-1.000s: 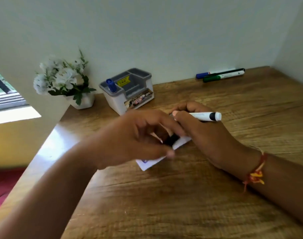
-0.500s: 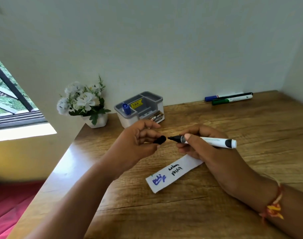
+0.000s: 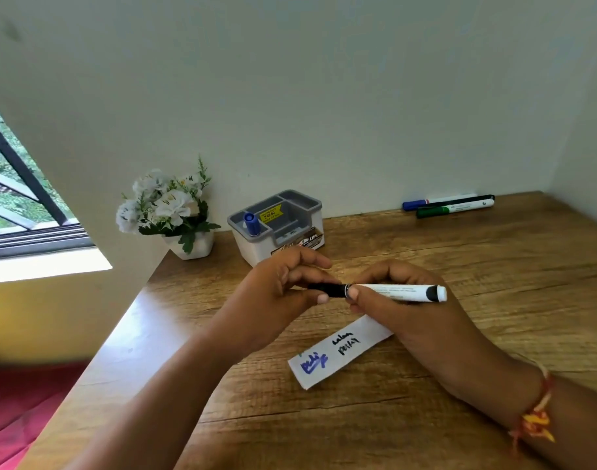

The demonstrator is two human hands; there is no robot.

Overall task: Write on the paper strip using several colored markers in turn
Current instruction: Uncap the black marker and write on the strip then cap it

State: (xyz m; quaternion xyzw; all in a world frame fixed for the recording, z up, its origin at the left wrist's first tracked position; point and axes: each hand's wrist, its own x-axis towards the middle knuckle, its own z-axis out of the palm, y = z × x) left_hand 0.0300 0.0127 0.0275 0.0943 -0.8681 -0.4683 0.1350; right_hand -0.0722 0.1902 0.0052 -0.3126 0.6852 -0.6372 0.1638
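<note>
Right hand [image 3: 409,310]: fingers curled round the white barrel of the marker [image 3: 399,293], thumb tip pressed at the collar. A thread band [image 3: 536,418] sits on this wrist, at the near edge.

Left hand [image 3: 276,293]: thumb and fingers pinch the black cap [image 3: 327,289]. The cap meets the barrel end. Whether it is fully seated cannot be told, as fingers cover the joint.

Both hands hang above the desk [image 3: 494,266], and the marker is clear of the surface.

Marker axis: nearly level, running left to right. The cap end points left, and the black-banded tail points right, past the right hand.

Strip [image 3: 338,354]: flat on the desk, below and just nearer than the hands. Its long axis runs from near-left to far-right. There is blue writing at the near-left end and black writing at mid-length; neither is legible. The far-right end is hidden under the right hand.

Beyond the hands stands a caddy [image 3: 283,232] with a blue-capped marker [image 3: 250,222] upright in its left compartment. Its lower front is covered by the left hand. A flower pot [image 3: 192,244] stands to its left.

At the far wall, right side, a blue marker [image 3: 436,201] and a green marker [image 3: 453,209] lie side by side, caps pointing left.
</note>
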